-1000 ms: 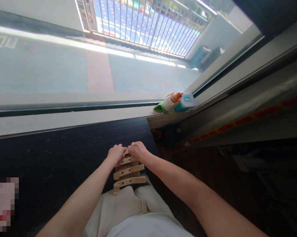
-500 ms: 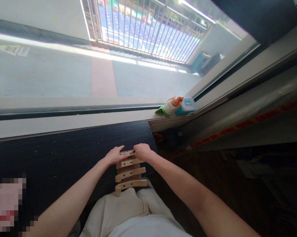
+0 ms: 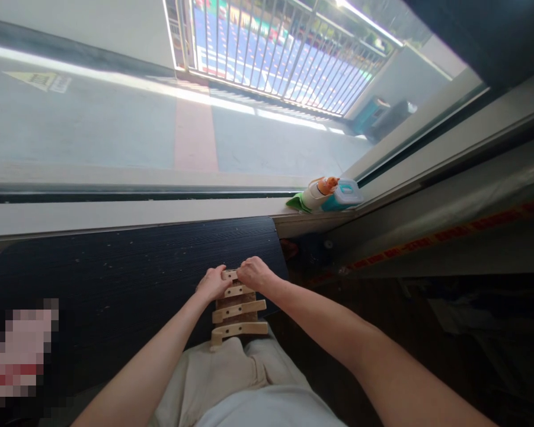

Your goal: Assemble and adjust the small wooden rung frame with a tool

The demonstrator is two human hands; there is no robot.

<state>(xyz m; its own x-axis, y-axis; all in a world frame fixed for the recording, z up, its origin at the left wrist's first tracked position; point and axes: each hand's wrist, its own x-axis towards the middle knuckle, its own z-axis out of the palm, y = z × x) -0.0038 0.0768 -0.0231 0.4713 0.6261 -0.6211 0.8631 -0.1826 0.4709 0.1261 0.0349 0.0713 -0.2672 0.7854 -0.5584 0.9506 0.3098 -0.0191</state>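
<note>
A narrow brown board (image 3: 224, 301) lies at the table edge by my lap, crossed by several pale strips with dark dots. The nearest pale strip (image 3: 240, 328) bends down at its left end, and another pale strip (image 3: 239, 309) lies just beyond it. At the farthest pale strip (image 3: 231, 275), my left hand (image 3: 213, 283) closes on the left end with its thumb and fingers. Bent fingers of my right hand (image 3: 254, 273) are closed at that strip's right end. Anything small inside the right fingers is hidden.
The board rests on a dark table (image 3: 128, 261) with pale specks. On the window sill (image 3: 137, 218) stand a white bottle (image 3: 313, 196) with an orange top, a green cloth (image 3: 297, 203) and a teal box (image 3: 342, 197). A pixelated patch covers the left.
The left hand's fingers have drawn closer together at the farthest strip. My right hand has turned slightly over the strip's end. The view has shifted a little to the left.
</note>
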